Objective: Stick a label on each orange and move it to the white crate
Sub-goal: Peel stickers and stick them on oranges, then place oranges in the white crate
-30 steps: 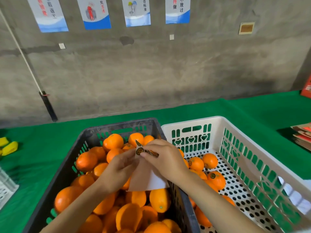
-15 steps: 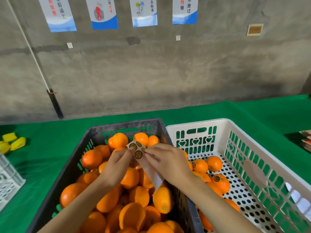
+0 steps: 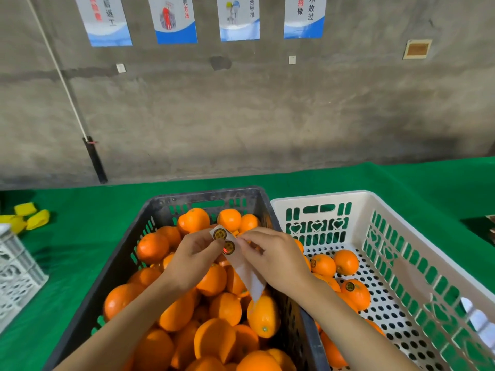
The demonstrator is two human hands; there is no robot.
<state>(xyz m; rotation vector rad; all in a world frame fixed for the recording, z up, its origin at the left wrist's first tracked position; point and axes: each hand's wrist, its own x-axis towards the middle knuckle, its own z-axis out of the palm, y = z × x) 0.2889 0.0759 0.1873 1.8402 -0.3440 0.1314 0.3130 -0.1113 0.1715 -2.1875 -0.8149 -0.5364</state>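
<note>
A dark crate (image 3: 128,253) in front of me is heaped with oranges (image 3: 214,281). To its right stands the white crate (image 3: 356,207), holding several oranges, one orange (image 3: 355,293) showing a round label. Above the dark crate both hands hold a white label strip (image 3: 247,274). My left hand (image 3: 191,259) pinches its top end, where two round gold-and-black labels (image 3: 224,241) sit. My right hand (image 3: 273,257) pinches the strip just right of the labels. The strip's tail hangs down between my wrists.
The crates sit on a green cloth table (image 3: 88,234) against a grey concrete wall. Yellow objects (image 3: 29,219) lie at the far left beside a white lattice basket (image 3: 16,271). A black-based pole (image 3: 93,159) leans on the wall. Cardboard shows at the right edge (image 3: 491,226).
The strip has turned from a broad sheet to a narrow hanging band, and its labels now face me. Both hands have stayed together over the dark crate; the view shifted slightly.
</note>
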